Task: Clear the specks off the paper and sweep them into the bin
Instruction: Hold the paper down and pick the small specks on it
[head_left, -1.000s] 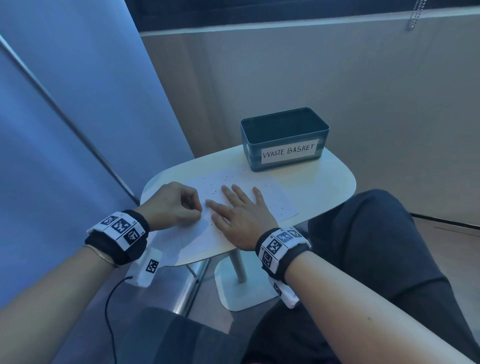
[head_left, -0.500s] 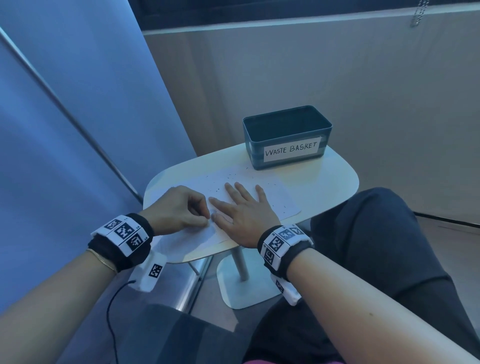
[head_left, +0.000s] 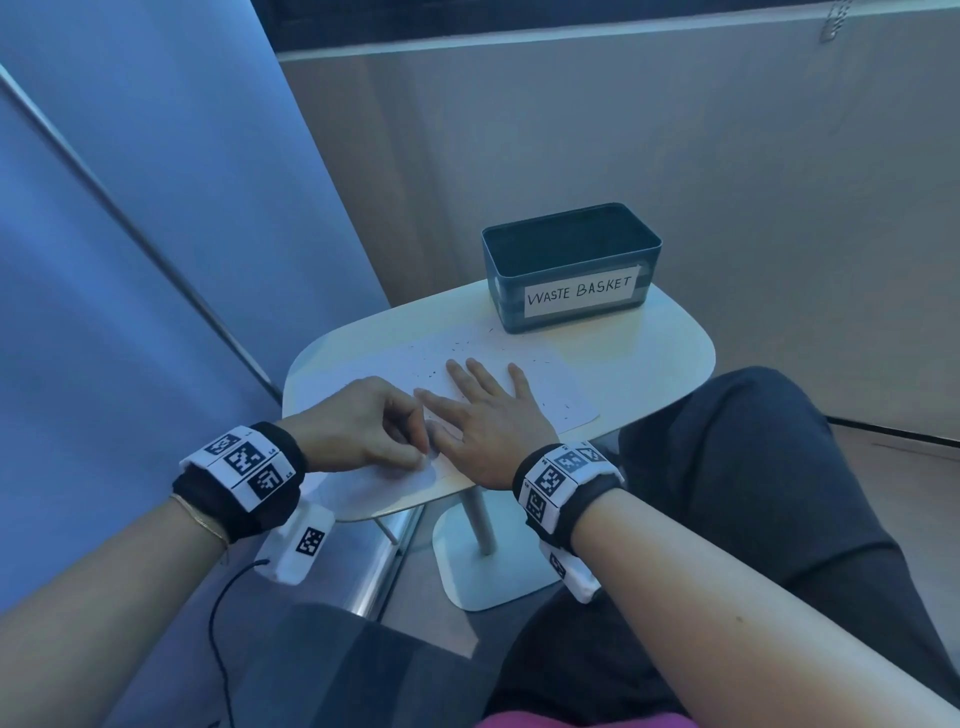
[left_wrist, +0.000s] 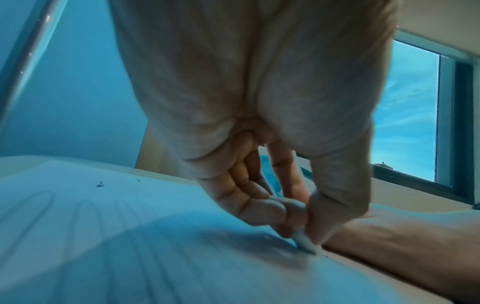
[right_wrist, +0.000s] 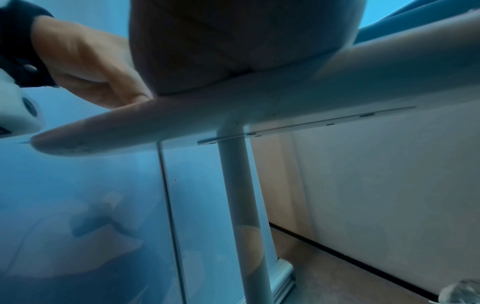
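Left grip (head_left: 363, 426) nearer paper's (head_left: 550, 395) front edge

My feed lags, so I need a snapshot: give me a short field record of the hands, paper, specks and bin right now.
left hand: fingers curled, pinching a small pale object with its tip on the paper
right hand: flat, fingers spread, pressing the paper
paper: flat on the white table
specks: scattered on the paper, mostly toward the bin
bin: labelled WASTE BASKET, upright at the table's far side; contents not discernible
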